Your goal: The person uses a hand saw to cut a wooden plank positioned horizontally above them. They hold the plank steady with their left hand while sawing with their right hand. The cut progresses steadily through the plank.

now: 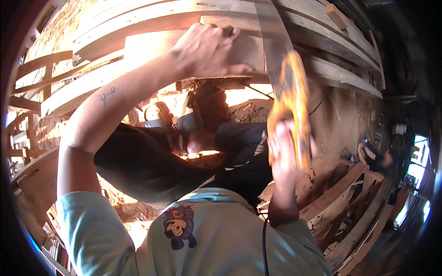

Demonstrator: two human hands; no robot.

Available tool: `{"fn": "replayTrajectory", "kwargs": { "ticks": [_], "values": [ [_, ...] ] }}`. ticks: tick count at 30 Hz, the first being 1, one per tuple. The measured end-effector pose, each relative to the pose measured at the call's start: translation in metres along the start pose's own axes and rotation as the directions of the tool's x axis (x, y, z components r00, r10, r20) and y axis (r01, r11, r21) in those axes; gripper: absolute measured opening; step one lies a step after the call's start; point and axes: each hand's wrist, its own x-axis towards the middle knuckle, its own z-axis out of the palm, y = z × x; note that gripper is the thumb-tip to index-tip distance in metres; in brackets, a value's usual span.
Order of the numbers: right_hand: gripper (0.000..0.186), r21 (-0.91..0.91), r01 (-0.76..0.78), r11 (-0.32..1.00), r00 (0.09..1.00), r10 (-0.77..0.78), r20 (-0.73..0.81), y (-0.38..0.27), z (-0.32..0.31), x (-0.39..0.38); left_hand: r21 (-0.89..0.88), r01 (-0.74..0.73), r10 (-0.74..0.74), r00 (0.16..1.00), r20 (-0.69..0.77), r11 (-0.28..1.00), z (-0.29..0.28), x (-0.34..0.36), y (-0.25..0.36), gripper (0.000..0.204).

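My right hand (282,149) is wrapped round the yellow and dark handle of a handsaw (300,99), slightly smeared by motion. The saw's wide blade runs away from me, its edge along the right end of a flat wooden board (251,49). On that board lies my left hand (205,50), knuckles bent at the far side and thumb along the near edge, gripping it just left of the blade. The board rests across long wooden planks (322,69). Whether the blade's teeth are inside the wood cannot be made out.
A small wood block (336,17) sits on the far planks at right. Timber pieces (340,195) are stacked at lower right, and a wooden frame (48,78) stands at left. Another person (380,156) is at far right. My feet are on the dirt below.
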Motion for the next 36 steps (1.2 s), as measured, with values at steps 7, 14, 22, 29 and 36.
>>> {"fn": "replayTrajectory", "kwargs": {
  "ticks": [7,14,22,29,36],
  "values": [
    [0.003,0.318,-0.201,0.927,0.977,0.215,-0.008,-0.007,-0.016,-0.033,-0.03,0.026,-0.024,0.998,0.058,0.999,-0.007,0.005,-0.002,0.113],
    [0.007,0.541,-0.302,0.785,0.947,0.313,0.074,0.003,0.009,0.011,-0.048,0.012,-0.015,0.999,-0.046,0.999,0.008,0.005,-0.008,0.104],
    [0.002,0.205,-0.047,0.978,0.999,0.052,-0.017,-0.002,-0.013,-0.026,-0.026,-0.04,0.035,0.987,-0.16,0.999,0.02,0.004,-0.016,0.099],
    [0.004,0.217,-0.112,0.97,0.994,0.106,0.04,0.002,0.0,-0.01,-0.028,0.026,-0.029,0.994,-0.104,0.999,0.002,0.006,-0.018,0.102],
    [0.004,-0.029,0.094,0.995,0.995,-0.093,0.022,0.024,0.015,-0.005,-0.007,-0.055,0.053,0.991,-0.122,0.998,0.009,0.007,-0.017,0.103]
  ]
}}
